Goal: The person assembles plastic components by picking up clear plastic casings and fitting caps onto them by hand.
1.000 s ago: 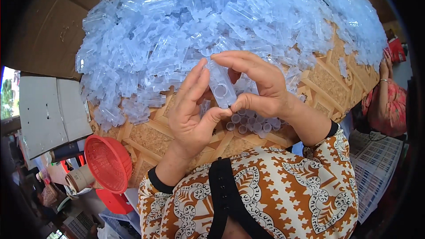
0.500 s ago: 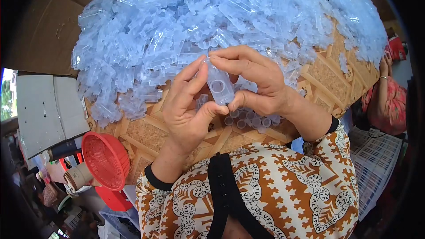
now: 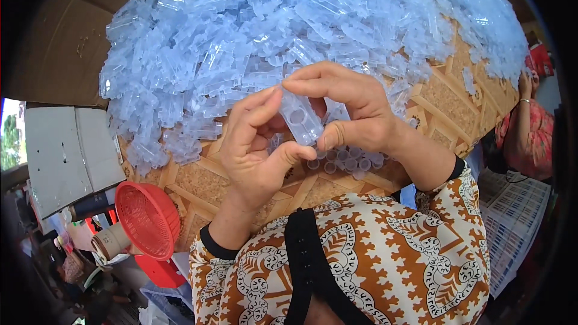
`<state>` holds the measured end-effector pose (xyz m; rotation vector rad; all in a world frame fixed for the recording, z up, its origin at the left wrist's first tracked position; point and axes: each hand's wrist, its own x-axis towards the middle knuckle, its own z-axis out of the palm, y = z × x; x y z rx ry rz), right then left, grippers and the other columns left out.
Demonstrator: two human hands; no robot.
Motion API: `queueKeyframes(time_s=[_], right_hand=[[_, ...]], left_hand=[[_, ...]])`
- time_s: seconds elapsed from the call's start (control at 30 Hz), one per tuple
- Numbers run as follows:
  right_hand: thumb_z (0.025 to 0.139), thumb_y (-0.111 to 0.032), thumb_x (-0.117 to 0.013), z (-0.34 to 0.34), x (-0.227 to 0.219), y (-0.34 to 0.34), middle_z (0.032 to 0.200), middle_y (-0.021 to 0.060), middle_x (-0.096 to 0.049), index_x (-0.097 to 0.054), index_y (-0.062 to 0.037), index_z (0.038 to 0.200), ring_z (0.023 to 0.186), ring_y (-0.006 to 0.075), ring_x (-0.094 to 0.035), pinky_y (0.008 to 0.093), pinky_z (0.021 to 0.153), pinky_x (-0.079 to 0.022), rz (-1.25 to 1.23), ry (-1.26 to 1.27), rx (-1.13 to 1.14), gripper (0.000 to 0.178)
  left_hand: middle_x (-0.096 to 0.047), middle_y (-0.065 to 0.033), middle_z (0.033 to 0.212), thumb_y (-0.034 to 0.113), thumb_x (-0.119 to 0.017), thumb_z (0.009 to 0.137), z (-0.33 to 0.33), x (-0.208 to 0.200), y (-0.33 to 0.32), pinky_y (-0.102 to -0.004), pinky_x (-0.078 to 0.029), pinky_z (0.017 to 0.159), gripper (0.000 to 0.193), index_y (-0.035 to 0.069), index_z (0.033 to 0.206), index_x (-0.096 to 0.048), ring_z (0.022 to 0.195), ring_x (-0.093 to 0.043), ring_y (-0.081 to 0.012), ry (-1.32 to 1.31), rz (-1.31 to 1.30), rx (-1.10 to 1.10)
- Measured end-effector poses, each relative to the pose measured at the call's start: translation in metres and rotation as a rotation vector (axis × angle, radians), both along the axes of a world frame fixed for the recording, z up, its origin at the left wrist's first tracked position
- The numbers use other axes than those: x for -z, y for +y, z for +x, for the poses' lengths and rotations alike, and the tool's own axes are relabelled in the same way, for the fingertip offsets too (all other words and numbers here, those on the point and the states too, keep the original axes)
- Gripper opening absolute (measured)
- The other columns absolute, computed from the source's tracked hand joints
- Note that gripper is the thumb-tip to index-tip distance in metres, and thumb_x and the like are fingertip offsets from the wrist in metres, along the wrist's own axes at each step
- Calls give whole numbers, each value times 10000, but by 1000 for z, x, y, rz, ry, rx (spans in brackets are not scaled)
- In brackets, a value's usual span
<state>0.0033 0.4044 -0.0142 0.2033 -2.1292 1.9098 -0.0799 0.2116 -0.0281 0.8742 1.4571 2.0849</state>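
Between my two hands is a clear plastic casing [image 3: 302, 121], oblong, with a round ring on its upper face. It slants, its top end under my fingertips and its lower end by my thumbs. My left hand [image 3: 253, 144] holds it from the left, fingers curled, thumb at the lower end. My right hand [image 3: 355, 105] grips it from the right, index fingertip at the top and thumb at the lower right edge. Just beyond lies a large heap of similar clear plastic pieces [image 3: 241, 36]. Small round clear plastic rings [image 3: 346, 161] lie below my right hand.
The table [image 3: 201, 183] has a wood-patterned top. At its left edge are a red plastic basket [image 3: 147, 219], a roll of brown tape [image 3: 108, 242] and a cardboard flap [image 3: 66, 150]. At the far right another person's arm [image 3: 524, 120] shows beside printed sheets [image 3: 512, 222].
My thumbs have moved slightly apart at the casing's lower end, leaving more of that end in sight. Both hands still hold it in nearly the same place.
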Motion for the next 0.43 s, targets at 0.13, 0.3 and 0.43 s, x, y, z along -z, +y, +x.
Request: queueKeyframes(time_s=[0.13,0.3,0.43], right_hand=[[689,-348,-892,-5,5,4,1136,89,-664,-685,-48,1262,835,151,-595,282,713,-510,-45,5,-20,680],[654,-324,-913,-5,5,9,1104,78,-669,-698,-53,1241,794,138,-573,270,710,-493,-58,-53,-51,681],[654,-303,-915,-1,6,7,1095,84,-670,-708,-78,1237,788,147,-574,278,727,-495,-145,-93,-49,658]], left_hand=[[-511,-129,1327,-9,-869,722,-2,3,-1,-286,-600,815,678,-34,1326,-564,1010,-636,-147,20,18,6],[-512,-112,1294,4,-879,719,-6,3,-2,-263,-600,780,661,-33,1306,-577,967,-638,-129,78,-37,59],[-497,-122,1306,-3,-866,741,-2,1,-2,-275,-608,783,648,-18,1319,-573,1022,-657,-168,69,-31,61]])
